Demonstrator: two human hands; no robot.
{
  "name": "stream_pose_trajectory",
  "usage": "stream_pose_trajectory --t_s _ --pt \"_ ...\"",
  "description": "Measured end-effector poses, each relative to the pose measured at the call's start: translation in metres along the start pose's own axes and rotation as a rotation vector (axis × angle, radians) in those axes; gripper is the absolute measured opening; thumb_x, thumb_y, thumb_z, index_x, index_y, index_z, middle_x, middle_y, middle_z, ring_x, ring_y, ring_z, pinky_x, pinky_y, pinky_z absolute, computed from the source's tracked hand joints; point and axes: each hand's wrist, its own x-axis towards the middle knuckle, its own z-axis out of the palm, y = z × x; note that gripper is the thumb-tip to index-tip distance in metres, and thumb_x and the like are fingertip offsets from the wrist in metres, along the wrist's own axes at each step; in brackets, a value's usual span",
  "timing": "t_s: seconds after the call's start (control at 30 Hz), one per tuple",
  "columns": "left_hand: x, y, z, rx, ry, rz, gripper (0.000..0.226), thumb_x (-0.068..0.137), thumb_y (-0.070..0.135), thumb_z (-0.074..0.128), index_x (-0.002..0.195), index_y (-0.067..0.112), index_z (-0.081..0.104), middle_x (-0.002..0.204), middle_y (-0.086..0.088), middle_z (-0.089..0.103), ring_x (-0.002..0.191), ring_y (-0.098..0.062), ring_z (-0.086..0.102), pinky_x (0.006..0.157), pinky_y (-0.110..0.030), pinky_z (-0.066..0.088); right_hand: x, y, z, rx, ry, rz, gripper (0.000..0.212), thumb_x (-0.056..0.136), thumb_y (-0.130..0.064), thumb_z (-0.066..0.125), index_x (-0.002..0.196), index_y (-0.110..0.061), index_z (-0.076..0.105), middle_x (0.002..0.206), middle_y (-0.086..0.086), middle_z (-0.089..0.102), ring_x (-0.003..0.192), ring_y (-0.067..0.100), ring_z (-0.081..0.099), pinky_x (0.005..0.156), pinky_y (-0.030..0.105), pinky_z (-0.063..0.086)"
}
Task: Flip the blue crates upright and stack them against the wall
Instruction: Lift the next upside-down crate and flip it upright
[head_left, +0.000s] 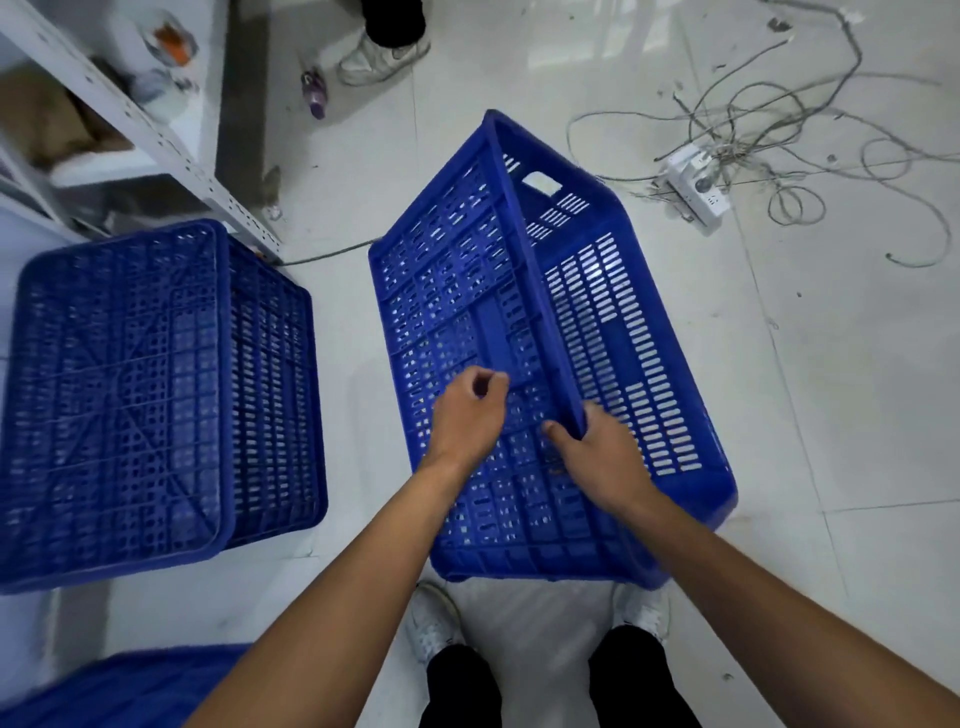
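Observation:
A blue slotted crate (613, 332) stands tilted on its side on the floor in front of me, its open side facing left so the inside bottom shows. My right hand (597, 457) grips its raised long rim near my end. My left hand (470, 415) hovers over the crate's inside with the fingers curled and nothing in them. A second blue crate (140, 395) lies upside down on the floor to the left. A corner of another blue crate (119, 686) shows at the bottom left.
A white metal shelf rack (156, 135) stands at the upper left. Tangled cables and a white power strip (693, 182) lie on the tiled floor at the upper right. Another person's shoe (379, 54) and a small bottle (314, 93) are at the top. My feet are just below the tilted crate.

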Motion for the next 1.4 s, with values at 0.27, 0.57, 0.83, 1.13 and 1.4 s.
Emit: stream_pose_trajectory --t_s 0.27,0.57,0.83,1.13,1.4 --pt "0.012 -0.027 -0.028 0.248 0.141 -0.112 0.066 0.072 0.075 0.058 0.101 0.016 0.06 0.099 0.001 0.067 0.095 -0.023 0.062 0.088 -0.042 0.052 -0.024 -0.04 0.094 -0.287 -0.026 -0.146 0.033 0.1 -0.041 0.046 0.118 -0.013 0.049 0.091 0.006 0.065 0.086 0.028 0.065 0.063 0.033 0.038" --pt "0.04 -0.088 -0.059 0.111 0.166 -0.375 0.048 0.078 0.057 0.057 0.098 0.015 0.066 0.098 -0.008 0.071 0.086 -0.03 0.068 0.08 -0.04 0.058 -0.041 -0.002 0.157 -0.627 -0.1 -0.24 0.038 0.087 -0.04 0.066 0.113 -0.014 0.056 0.086 0.006 0.068 0.067 0.023 0.068 0.051 0.031 0.04" --pt "0.044 -0.158 -0.045 0.011 0.019 -0.507 0.028 0.086 0.049 0.057 0.084 0.021 0.057 0.096 -0.005 0.07 0.072 -0.029 0.074 0.074 -0.042 0.063 -0.032 0.06 0.197 -0.811 -0.208 -0.187 0.054 0.049 -0.022 0.089 0.097 -0.011 0.066 0.068 0.004 0.064 0.037 0.023 0.056 0.032 0.029 0.029" --pt "0.045 -0.168 -0.039 -0.188 -0.116 -0.664 0.029 0.098 0.036 0.047 0.117 0.015 0.051 0.106 -0.009 0.067 0.071 -0.028 0.076 0.067 -0.035 0.061 -0.018 0.089 0.191 -0.939 -0.288 -0.248 0.056 0.047 -0.017 0.089 0.097 -0.009 0.066 0.073 0.01 0.063 0.041 0.024 0.056 0.031 0.03 0.037" --pt "0.019 -0.154 0.008 -0.412 -0.17 -0.779 0.028 0.1 0.028 0.042 0.122 0.012 0.051 0.11 -0.013 0.067 0.078 -0.031 0.076 0.08 -0.044 0.061 -0.009 0.118 0.126 -0.998 -0.36 -0.249 0.051 0.1 -0.016 0.038 0.148 -0.017 0.024 0.141 0.006 0.045 0.114 0.028 0.058 0.08 0.039 0.05"
